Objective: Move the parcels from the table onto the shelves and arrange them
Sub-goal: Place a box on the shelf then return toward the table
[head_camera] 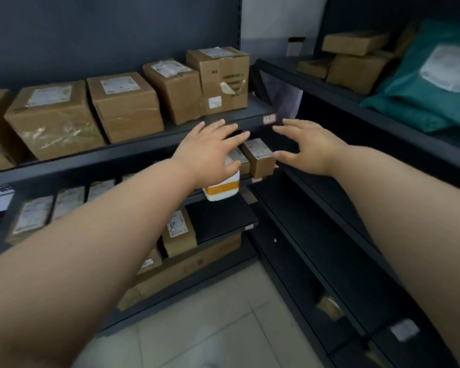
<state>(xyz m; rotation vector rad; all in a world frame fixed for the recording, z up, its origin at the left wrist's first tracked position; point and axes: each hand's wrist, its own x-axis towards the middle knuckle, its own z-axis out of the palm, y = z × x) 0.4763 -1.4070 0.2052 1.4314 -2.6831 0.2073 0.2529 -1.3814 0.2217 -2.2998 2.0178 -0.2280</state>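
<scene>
Evidently the job here is squaring up stock on the dark shelving unit (133, 154). On its second level, at the right-hand end, the small brown parcel (259, 158) stands close to the front lip.

Both hands are reaching in with nothing held. The left hand (213, 150) has its fingers straight and spread over that level. The right hand (308, 147) is spread wide too, with its thumb just beside the parcel's right face and apparently not touching it.

To do this well, I would close on the parcel from both sides at once and press flat on its two side faces. Then slide it back along the shelf rather than lifting it, since the shelf above leaves little headroom. It should end up flush with the neighbouring parcel (238, 156), which the left hand partly hides.

Around this, a row of big cartons (55, 115) fills the shelf above. A green mailer bag (433, 83) lies on the corner shelving (383, 123) to the right.

A white tub with an orange band (221, 189) sits under the left wrist at the shelf front. I judge it the likeliest thing to be knocked off. The upper shelf lip, with its small tag (269, 118), sits close over the knuckles.
</scene>
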